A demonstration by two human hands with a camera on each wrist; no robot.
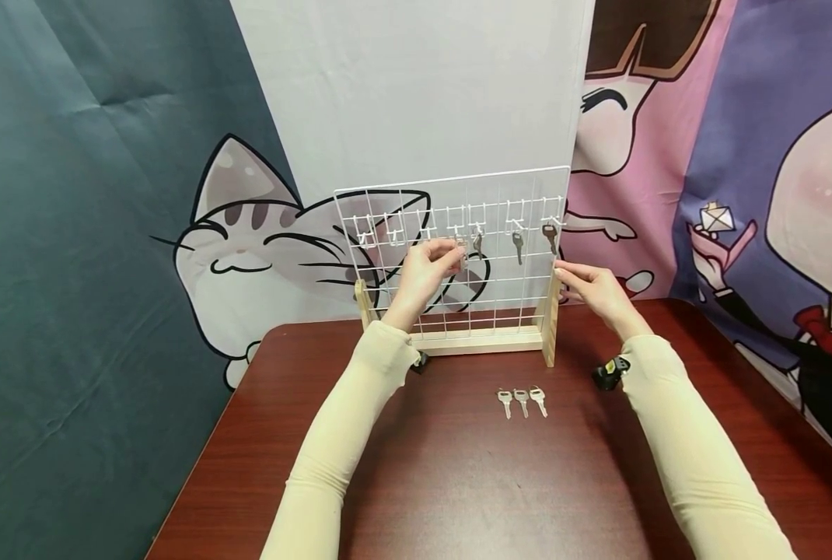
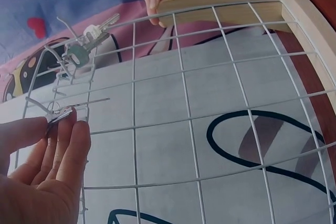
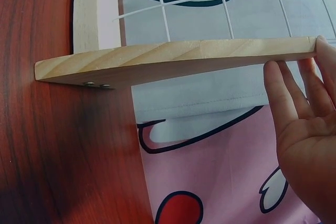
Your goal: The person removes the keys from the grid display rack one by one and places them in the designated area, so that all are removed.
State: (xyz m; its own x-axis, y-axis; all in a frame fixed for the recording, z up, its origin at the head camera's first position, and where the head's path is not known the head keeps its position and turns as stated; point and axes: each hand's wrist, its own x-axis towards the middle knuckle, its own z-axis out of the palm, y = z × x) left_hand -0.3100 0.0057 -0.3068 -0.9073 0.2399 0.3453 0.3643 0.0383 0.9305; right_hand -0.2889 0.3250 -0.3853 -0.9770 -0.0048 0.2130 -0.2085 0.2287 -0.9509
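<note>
My left hand (image 1: 426, 268) is raised at the middle of the white wire grid rack (image 1: 472, 341). In the left wrist view it pinches a small metal key (image 2: 62, 114) between thumb and fingertips, close against a wire hook (image 2: 37, 103). The fingers partly hide that key. Further right, several keys hang from hooks, among them a silver key (image 1: 517, 247) and a darker key (image 1: 550, 236). My right hand (image 1: 594, 292) grips the top end of the rack's right wooden side post (image 3: 184, 53), its thumb at the tip and its fingers along the outer face.
Three loose keys (image 1: 522, 402) lie in a row on the reddish-brown table (image 1: 444, 482), in front of the rack. Several bare hooks (image 1: 395, 236) line the grid's left part. A printed cloth backdrop (image 1: 423, 93) stands close behind the rack.
</note>
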